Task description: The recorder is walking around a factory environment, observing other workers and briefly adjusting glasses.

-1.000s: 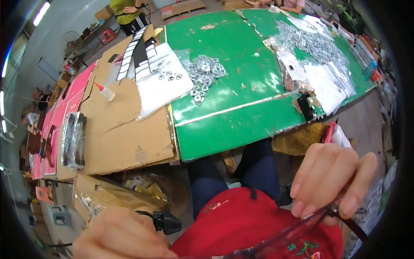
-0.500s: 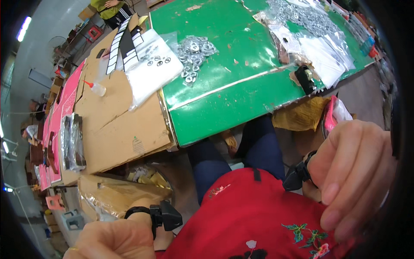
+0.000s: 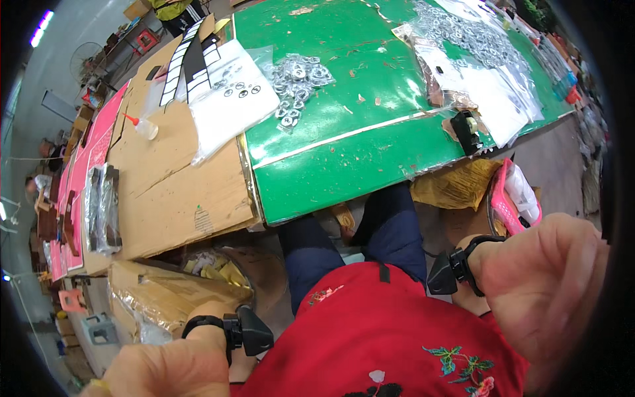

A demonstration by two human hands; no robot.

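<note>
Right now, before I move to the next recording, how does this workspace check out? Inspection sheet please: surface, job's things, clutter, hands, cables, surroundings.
Surface: green tabletop, scraps scattered on it; brown cardboard beside it.
Job's things: red garment with embroidered flowers, between the hands; black device strapped at each wrist.
Clutter: silvery ring pile, red-tipped bottle, black dispenser-like thing near the edge.
Hands: left hand cut off below, right hand blurred; grip unclear.
Cables: thin pale line at far left, possibly a cable.
Surroundings: fan, red stool, person in green top.

The lower edge cuts off the left hand (image 3: 165,368), and the right hand (image 3: 546,284) is blurred.
</note>
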